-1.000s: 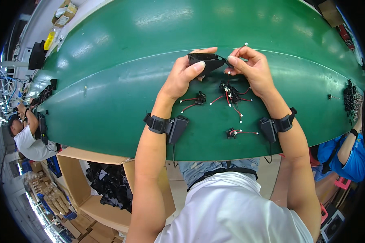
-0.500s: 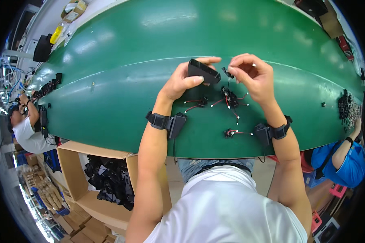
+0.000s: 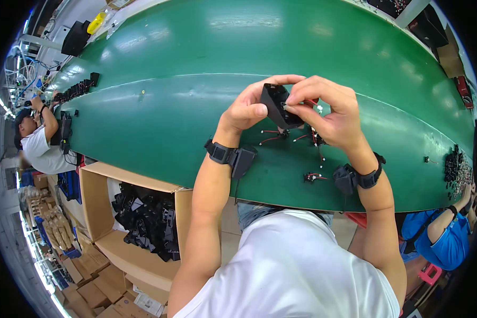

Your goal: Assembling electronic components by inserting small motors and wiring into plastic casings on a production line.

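My left hand [image 3: 248,107] grips a black plastic housing [image 3: 281,117], tilted so its hollow side faces me. My right hand [image 3: 328,108] pinches a small black part with red wires and white plugs [image 3: 316,105], and its fingertips reach into the housing's opening. The part itself is mostly hidden by the fingers and the housing wall. On the green table below the hands lie several more small black parts with red and black wires, among them one nearer to me [image 3: 312,177] and one under the housing [image 3: 282,134].
An open cardboard box [image 3: 183,214] full of black plastic pieces [image 3: 146,220] stands by the table edge at left. A row of black housings [image 3: 79,90] lies far left beside a person in white [image 3: 40,146]. At right, a person in blue [image 3: 440,233] sits by a pile of small parts [image 3: 456,169].
My right hand has brought the small wired part leftward into the housing's opening. My left hand has turned the housing so its hollow side shows. The whole view has shifted slightly.
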A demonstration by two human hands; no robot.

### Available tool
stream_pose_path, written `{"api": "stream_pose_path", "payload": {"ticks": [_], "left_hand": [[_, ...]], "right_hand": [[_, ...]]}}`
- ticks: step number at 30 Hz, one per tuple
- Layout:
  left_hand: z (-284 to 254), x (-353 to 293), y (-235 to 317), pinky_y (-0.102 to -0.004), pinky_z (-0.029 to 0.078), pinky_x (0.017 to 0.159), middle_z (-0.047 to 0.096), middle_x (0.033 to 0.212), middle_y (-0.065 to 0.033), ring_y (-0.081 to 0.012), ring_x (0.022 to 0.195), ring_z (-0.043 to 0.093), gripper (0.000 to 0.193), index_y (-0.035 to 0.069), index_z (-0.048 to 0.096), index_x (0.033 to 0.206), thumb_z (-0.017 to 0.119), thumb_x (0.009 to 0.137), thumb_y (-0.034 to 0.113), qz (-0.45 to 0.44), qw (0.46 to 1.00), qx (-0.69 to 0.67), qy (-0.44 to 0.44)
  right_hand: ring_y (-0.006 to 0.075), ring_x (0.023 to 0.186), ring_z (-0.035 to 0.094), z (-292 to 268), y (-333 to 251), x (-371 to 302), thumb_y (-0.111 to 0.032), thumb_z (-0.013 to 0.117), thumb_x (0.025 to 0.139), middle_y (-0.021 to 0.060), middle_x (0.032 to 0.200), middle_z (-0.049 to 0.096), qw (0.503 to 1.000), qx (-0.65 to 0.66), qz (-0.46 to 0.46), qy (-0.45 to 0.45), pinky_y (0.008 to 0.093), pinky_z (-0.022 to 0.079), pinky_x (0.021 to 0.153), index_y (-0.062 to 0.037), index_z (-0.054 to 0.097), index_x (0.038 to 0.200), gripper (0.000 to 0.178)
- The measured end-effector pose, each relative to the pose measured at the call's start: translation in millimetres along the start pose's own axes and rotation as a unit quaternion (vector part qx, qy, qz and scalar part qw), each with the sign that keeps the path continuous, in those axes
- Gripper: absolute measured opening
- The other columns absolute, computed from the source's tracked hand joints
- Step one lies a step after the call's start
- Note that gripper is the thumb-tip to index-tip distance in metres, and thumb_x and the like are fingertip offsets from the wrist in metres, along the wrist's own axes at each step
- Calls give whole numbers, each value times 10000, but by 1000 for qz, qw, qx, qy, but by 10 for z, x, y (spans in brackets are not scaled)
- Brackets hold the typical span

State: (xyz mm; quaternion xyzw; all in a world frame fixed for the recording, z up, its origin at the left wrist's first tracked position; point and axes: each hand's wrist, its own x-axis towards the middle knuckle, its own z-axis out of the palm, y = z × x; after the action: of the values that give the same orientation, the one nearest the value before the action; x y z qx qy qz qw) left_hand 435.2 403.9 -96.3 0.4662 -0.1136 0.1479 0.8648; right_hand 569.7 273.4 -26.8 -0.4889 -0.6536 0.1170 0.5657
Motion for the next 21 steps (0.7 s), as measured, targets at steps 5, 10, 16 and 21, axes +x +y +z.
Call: {"api": "stream_pose_path", "payload": {"ticks": [5,10,16,21], "left_hand": [[8,25,-35,-379,409,1023,558,1211,-187,-269,1151,556,898,-89,245,1409,692,747,322,18,999,-38,-12],[-20,15,29,-380,480,935,575,1133,-233,-301,1058,597,1033,-72,195,1433,723,688,411,-27,999,7,34],[-24,5,9,-357,414,997,566,1187,-194,-261,1128,567,869,-67,228,1427,649,784,340,-18,999,-27,-4],[-129,-19,15,-316,548,721,589,1102,-161,-221,927,636,855,-55,241,1423,644,786,347,-51,998,-33,-31]], "right_hand": [[106,647,569,81,-7,-99,19,717,738,54,813,672,997,32,66,31,224,427,550,-19,665,832,114],[88,587,539,90,-45,-78,-21,715,753,25,766,668,993,4,111,36,226,422,522,-30,677,810,69],[46,531,423,143,-115,-134,-52,733,749,-13,682,604,981,22,184,52,202,328,475,-44,685,806,75],[34,534,397,145,-108,-133,-59,728,760,-41,630,547,982,8,160,97,200,307,478,-48,684,809,66]]}}
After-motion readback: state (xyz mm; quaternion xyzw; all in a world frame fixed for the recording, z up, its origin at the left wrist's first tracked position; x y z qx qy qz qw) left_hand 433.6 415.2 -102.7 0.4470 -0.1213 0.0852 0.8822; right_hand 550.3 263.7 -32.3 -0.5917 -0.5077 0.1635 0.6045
